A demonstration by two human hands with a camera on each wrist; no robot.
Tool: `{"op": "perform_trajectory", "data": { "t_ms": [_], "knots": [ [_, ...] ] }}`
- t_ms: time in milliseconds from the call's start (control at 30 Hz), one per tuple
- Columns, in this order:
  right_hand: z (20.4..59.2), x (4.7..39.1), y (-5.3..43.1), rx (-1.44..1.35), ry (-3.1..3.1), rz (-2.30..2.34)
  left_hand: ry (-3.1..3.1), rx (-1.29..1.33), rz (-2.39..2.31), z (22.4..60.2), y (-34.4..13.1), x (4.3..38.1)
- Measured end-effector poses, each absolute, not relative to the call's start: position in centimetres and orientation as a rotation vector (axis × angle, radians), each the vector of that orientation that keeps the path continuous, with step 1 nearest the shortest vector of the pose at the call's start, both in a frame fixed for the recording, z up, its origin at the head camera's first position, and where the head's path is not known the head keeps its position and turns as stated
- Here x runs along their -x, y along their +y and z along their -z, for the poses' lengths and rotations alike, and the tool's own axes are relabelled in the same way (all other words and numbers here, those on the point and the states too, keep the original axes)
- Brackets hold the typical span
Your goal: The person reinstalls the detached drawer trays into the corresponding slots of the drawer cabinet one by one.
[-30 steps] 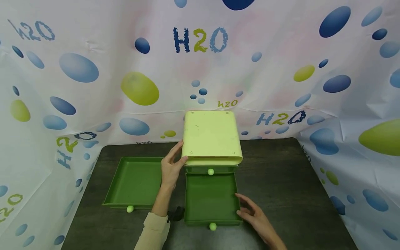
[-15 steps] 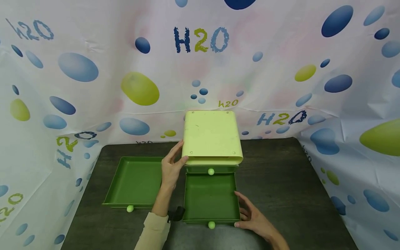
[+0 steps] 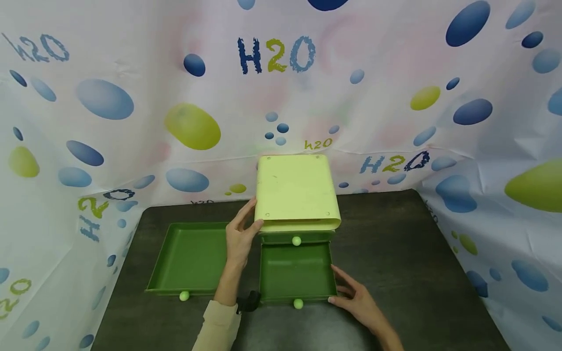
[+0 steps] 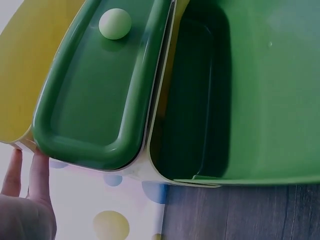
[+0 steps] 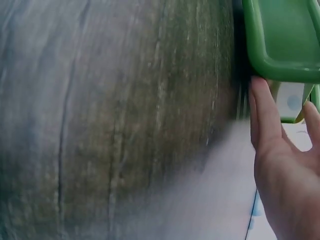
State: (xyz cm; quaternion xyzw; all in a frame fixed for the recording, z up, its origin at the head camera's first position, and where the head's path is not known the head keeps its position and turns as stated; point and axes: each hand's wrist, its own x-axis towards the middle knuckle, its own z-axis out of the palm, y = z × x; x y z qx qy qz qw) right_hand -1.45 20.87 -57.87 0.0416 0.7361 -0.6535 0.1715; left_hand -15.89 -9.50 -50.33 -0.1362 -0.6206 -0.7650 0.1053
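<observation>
A pale yellow cabinet (image 3: pixel 298 190) stands at the back of the table. Its closed green drawer (image 4: pixel 95 95) shows a light green knob (image 4: pixel 115 24). Below that one, another green drawer (image 3: pixel 298 270) sticks out towards the person, its inside bare. Along the cabinet's left side rests my left hand (image 3: pixel 239 241), thumb near the front edge and fingers extended. My right hand (image 3: pixel 360 304) touches the right front corner of the pulled-out drawer, thumb at its front and forefinger along its side; in the right wrist view the fingers are fairly straight.
A separate green drawer (image 3: pixel 190 258) lies on the dark wooden table (image 3: pixel 395 243), left of the cabinet. Behind and at both sides hangs a white sheet (image 3: pixel 373 107) printed with blue and green spots.
The pulled-out lower drawer has slid inward, towards the cabinet, with my right hand at its corner. My left hand stays at the cabinet's side.
</observation>
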Motion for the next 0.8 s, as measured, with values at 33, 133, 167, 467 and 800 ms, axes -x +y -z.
{"op": "perform_trajectory", "data": {
  "t_ms": [33,133,167,467,800],
  "knots": [
    [57.8,1.5,20.7,-0.143,2.127,1.842,-1.826,0.407,2.255,50.4,-9.5,15.9],
    [57.8,1.5,20.4,-0.228,2.212,1.827,-1.813,0.415,2.252,50.4,-9.4,16.0],
    [57.8,1.6,20.3,-0.254,2.234,1.829,-1.812,0.414,2.247,50.5,-9.4,16.1],
    [57.8,1.9,19.6,-0.368,2.36,1.867,-1.815,0.416,2.229,50.4,-9.4,16.2],
    [57.3,2.3,19.5,-0.384,2.384,1.874,-1.817,0.39,2.238,50.1,-9.3,16.1]
  ]
}}
